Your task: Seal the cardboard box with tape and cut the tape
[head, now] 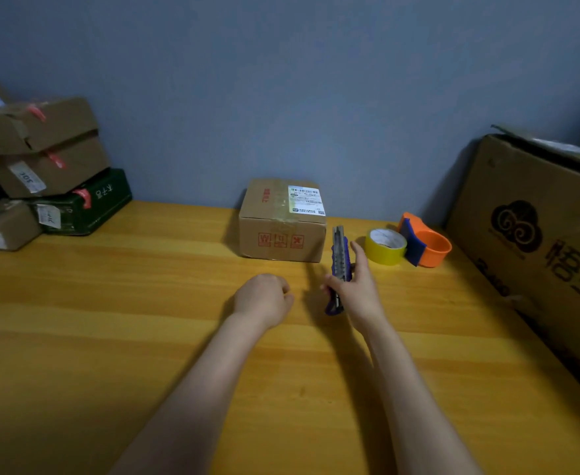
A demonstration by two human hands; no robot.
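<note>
**Knife in hand before any tape is laid: hazards at the cardboard box**

Here the cardboard box (282, 221) stands closed on the worktop (110, 303), against the wall, and serves as landmark. It already carries a clear strip along its top seam and a white label; whether fresh tape has been added cannot be told. Just right of the box and nearer the viewer, the right hand (357, 286) grips a purple utility knife (339, 269), tip pointing toward the box; whether the blade is extended is unclear. The left hand (264, 298), in front of the box, is loosely curled and holds nothing. The yellow tape roll (385, 245) lies right of the box, beyond the knife, with an orange tape dispenser (425, 246) touching its far side.

Likely risks, as judgement:
- The empty hand lies near the knife; reaching across for the roll could meet an exposed edge.
- Handling tape while holding the knife invites a slip or a nicked box.
- The light box may slide along the wall under pressure, skewing the tape.
</note>
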